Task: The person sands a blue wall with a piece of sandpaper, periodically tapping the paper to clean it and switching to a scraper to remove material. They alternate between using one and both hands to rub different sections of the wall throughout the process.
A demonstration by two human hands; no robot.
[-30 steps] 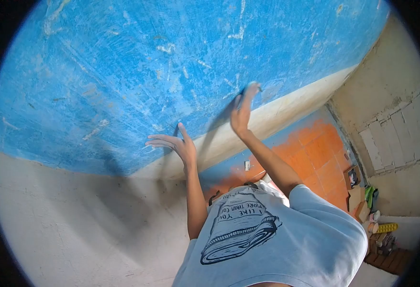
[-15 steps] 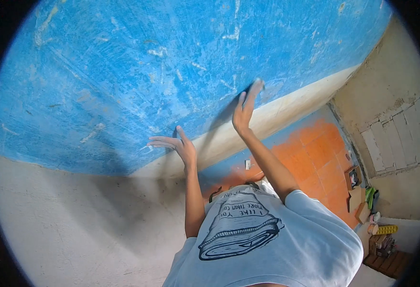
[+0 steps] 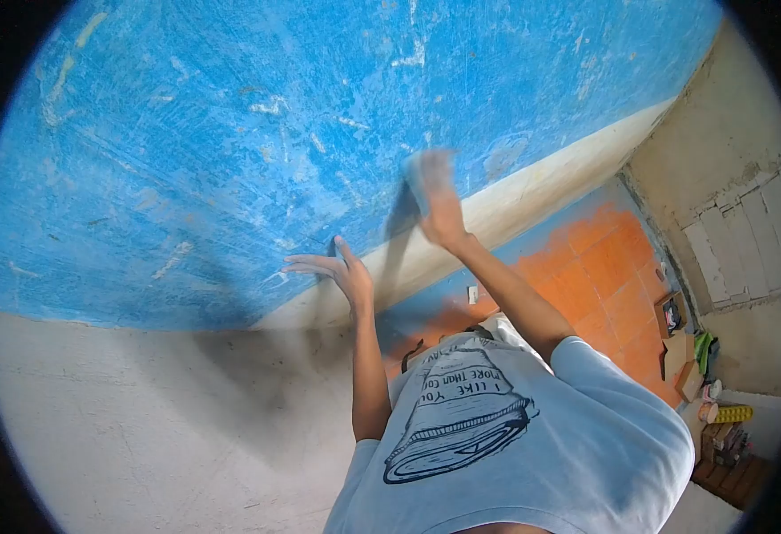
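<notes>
My left hand [image 3: 351, 278] is open, fingers spread, at the lower edge of the blue wall surface [image 3: 257, 169]. Its fingertips seem to rest on the paint. My right hand [image 3: 442, 203] is raised at the blue wall, further right, and smeared by motion. A pale, greyish patch shows at its fingers; I cannot make out whether it is a thing held there. The blue paint is worn, with whitish scratches and chips. A cream band [image 3: 533, 184] runs along below the blue.
A grey-white wall [image 3: 124, 409] is at the left. Orange floor tiles [image 3: 599, 254] lie below, with a small white item [image 3: 472, 295] on them. Along the right are cardboard boxes [image 3: 676, 354], a green item [image 3: 705, 351], a yellow item [image 3: 734, 414] and a brown slatted wooden piece [image 3: 730, 485].
My right hand has swept left along the blue wall and is now blurred. My left hand keeps its place on the wall. The whole view has shifted slightly.
</notes>
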